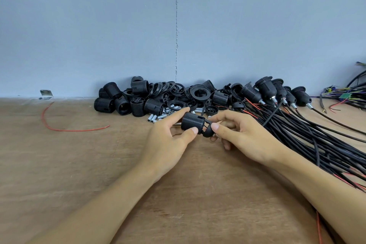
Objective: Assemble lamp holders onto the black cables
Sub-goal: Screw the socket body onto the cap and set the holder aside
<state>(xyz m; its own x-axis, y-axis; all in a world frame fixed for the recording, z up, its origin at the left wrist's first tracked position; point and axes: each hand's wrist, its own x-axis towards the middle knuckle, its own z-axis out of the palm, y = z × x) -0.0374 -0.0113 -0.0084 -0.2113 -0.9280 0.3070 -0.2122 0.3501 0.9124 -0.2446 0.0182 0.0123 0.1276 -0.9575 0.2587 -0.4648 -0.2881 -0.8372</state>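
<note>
Head view: left hand pinches lamp holder, axis crosswise; right hand pinches cap.

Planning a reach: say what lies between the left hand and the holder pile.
Head view: small metal tubes on the table, between left hand and holder pile.

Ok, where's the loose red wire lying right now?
Head view, left side: the red wire lies curved on the wooden table, running from below the metal bracket at the wall to just in front of the pile of lamp holder parts.
</note>
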